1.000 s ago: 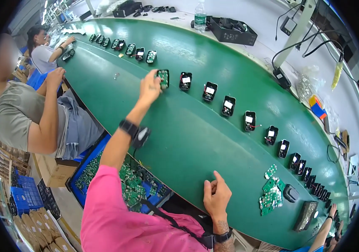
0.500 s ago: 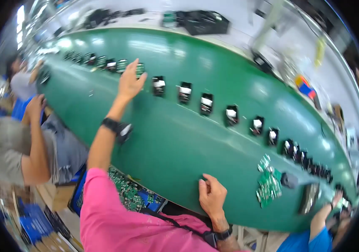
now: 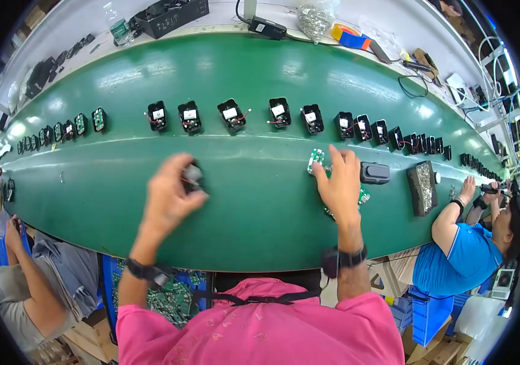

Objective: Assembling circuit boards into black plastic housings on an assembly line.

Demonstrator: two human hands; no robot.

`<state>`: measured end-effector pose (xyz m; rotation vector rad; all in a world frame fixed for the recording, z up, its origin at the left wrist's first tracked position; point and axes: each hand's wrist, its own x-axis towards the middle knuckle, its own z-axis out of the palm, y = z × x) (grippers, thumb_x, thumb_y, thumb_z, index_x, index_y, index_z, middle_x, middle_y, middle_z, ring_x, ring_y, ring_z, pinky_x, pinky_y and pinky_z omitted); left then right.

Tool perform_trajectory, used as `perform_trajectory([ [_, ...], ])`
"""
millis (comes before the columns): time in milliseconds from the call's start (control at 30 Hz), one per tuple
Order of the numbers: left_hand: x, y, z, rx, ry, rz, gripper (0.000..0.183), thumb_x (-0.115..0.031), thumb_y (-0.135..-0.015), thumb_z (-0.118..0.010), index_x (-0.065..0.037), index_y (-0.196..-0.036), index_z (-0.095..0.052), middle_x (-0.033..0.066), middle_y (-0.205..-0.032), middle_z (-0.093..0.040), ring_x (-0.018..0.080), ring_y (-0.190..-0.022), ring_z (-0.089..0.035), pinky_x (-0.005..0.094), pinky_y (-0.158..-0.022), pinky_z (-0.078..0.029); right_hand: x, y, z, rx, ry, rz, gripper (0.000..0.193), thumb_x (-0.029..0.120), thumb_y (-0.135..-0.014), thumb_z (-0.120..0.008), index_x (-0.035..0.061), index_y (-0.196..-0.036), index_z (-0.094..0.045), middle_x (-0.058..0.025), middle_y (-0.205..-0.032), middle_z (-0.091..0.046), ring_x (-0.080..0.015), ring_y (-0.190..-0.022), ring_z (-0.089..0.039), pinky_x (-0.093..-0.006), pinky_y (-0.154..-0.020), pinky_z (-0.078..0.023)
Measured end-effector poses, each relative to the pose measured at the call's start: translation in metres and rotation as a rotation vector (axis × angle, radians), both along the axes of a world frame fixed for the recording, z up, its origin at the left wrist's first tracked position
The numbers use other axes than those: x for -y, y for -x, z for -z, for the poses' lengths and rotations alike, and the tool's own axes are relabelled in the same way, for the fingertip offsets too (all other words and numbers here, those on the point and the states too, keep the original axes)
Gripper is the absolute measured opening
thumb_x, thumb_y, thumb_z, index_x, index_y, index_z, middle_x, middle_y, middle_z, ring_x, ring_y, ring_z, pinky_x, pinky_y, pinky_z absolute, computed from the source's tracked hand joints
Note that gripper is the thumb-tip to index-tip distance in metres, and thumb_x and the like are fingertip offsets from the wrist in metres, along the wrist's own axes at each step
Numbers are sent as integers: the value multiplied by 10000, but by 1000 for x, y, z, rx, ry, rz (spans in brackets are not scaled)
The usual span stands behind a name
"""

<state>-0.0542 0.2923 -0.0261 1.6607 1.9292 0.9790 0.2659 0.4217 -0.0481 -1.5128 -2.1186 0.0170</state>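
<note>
My left hand (image 3: 170, 193) is curled round a small dark plastic case (image 3: 193, 175) just above the green bench, slightly blurred. Over a small pile of green circuit boards (image 3: 316, 159), my right hand (image 3: 340, 185) has its thumb and fingers apart. One board lies beside its fingertips, while others are partly hidden under the palm. Right of this hand sits a closed dark grey case (image 3: 375, 173). Beyond both hands runs a row of open black cases (image 3: 234, 115) with white blocks and red wires inside.
Cases with green boards fitted (image 3: 99, 120) continue the row leftward. A dark tray of small metal parts (image 3: 423, 187) stands at the right, near a person in blue (image 3: 472, 255). Another person sits at the left. A blue bin of circuit boards (image 3: 109, 283) is below the bench edge.
The view has swung to the right. My left hand has drawn back from the far row and now holds a dark case. My right hand has moved forward over the circuit boards.
</note>
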Motion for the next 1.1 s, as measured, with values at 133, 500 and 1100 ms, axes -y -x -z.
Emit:
perform_trajectory([
  [133, 26, -98, 38, 33, -132, 178, 841, -104, -637, -887, -59, -1385, -505, 150, -1443, -519, 228, -806, -635, 313, -716, -567, -20, 1, 14, 101, 105, -165, 339, 209, -829, -774, -19, -1038, -635, -189, -1131, -594, -354, -1020, -595, -448, -870, -485],
  [500, 60, -147, 58, 296, -218, -368, 477, -71, -751, -846, -26, -1184, -651, 91, -1082, -572, 91, -667, -553, 227, -564, -440, 13, -31, -16, -629, 813, -132, 171, 99, -857, -785, -21, -854, -664, -17, -663, -620, -78, -509, -555, -234, -461, -420],
  [1100, 39, -166, 61, 457, -321, -262, 137, 78, -789, -713, 15, -910, -728, 70, -859, -696, 131, -746, -634, 250, -676, -491, 107, 19, 15, -1216, 984, -160, 187, 154, -969, -685, -21, -915, -649, -47, -751, -655, -70, -560, -590, -197, -499, -464],
])
